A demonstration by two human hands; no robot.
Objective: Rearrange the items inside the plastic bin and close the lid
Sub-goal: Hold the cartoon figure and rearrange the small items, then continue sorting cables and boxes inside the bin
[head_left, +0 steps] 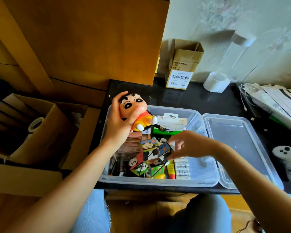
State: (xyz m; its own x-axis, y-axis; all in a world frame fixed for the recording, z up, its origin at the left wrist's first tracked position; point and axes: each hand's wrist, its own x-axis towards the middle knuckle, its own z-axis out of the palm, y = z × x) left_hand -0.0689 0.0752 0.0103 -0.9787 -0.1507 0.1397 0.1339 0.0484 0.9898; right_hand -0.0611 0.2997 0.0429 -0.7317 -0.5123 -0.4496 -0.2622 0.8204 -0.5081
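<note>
A clear plastic bin [158, 181] stands open on a dark low table, crowded with small items. Its clear lid [238, 148] lies flat to the right of it. My left hand [118, 120] is shut on a cartoon boy figure [134, 105] with a red shirt, held above the bin's far left corner. My right hand [186, 145] grips a folding picture cube puzzle [151, 157] by its upper right end, over the middle of the bin. Under them lie a Belkin package [171, 121], brown boxes [133, 145], a row of batteries [181, 167] and a yellow and red tube [170, 169].
An open cardboard box [181, 64] and a tape roll [216, 82] stand at the table's back. White cables and papers [267, 98] lie far right, a white controller [286, 160] right of the lid. Cardboard boxes [40, 128] sit left. My knees [205, 214] are below the table edge.
</note>
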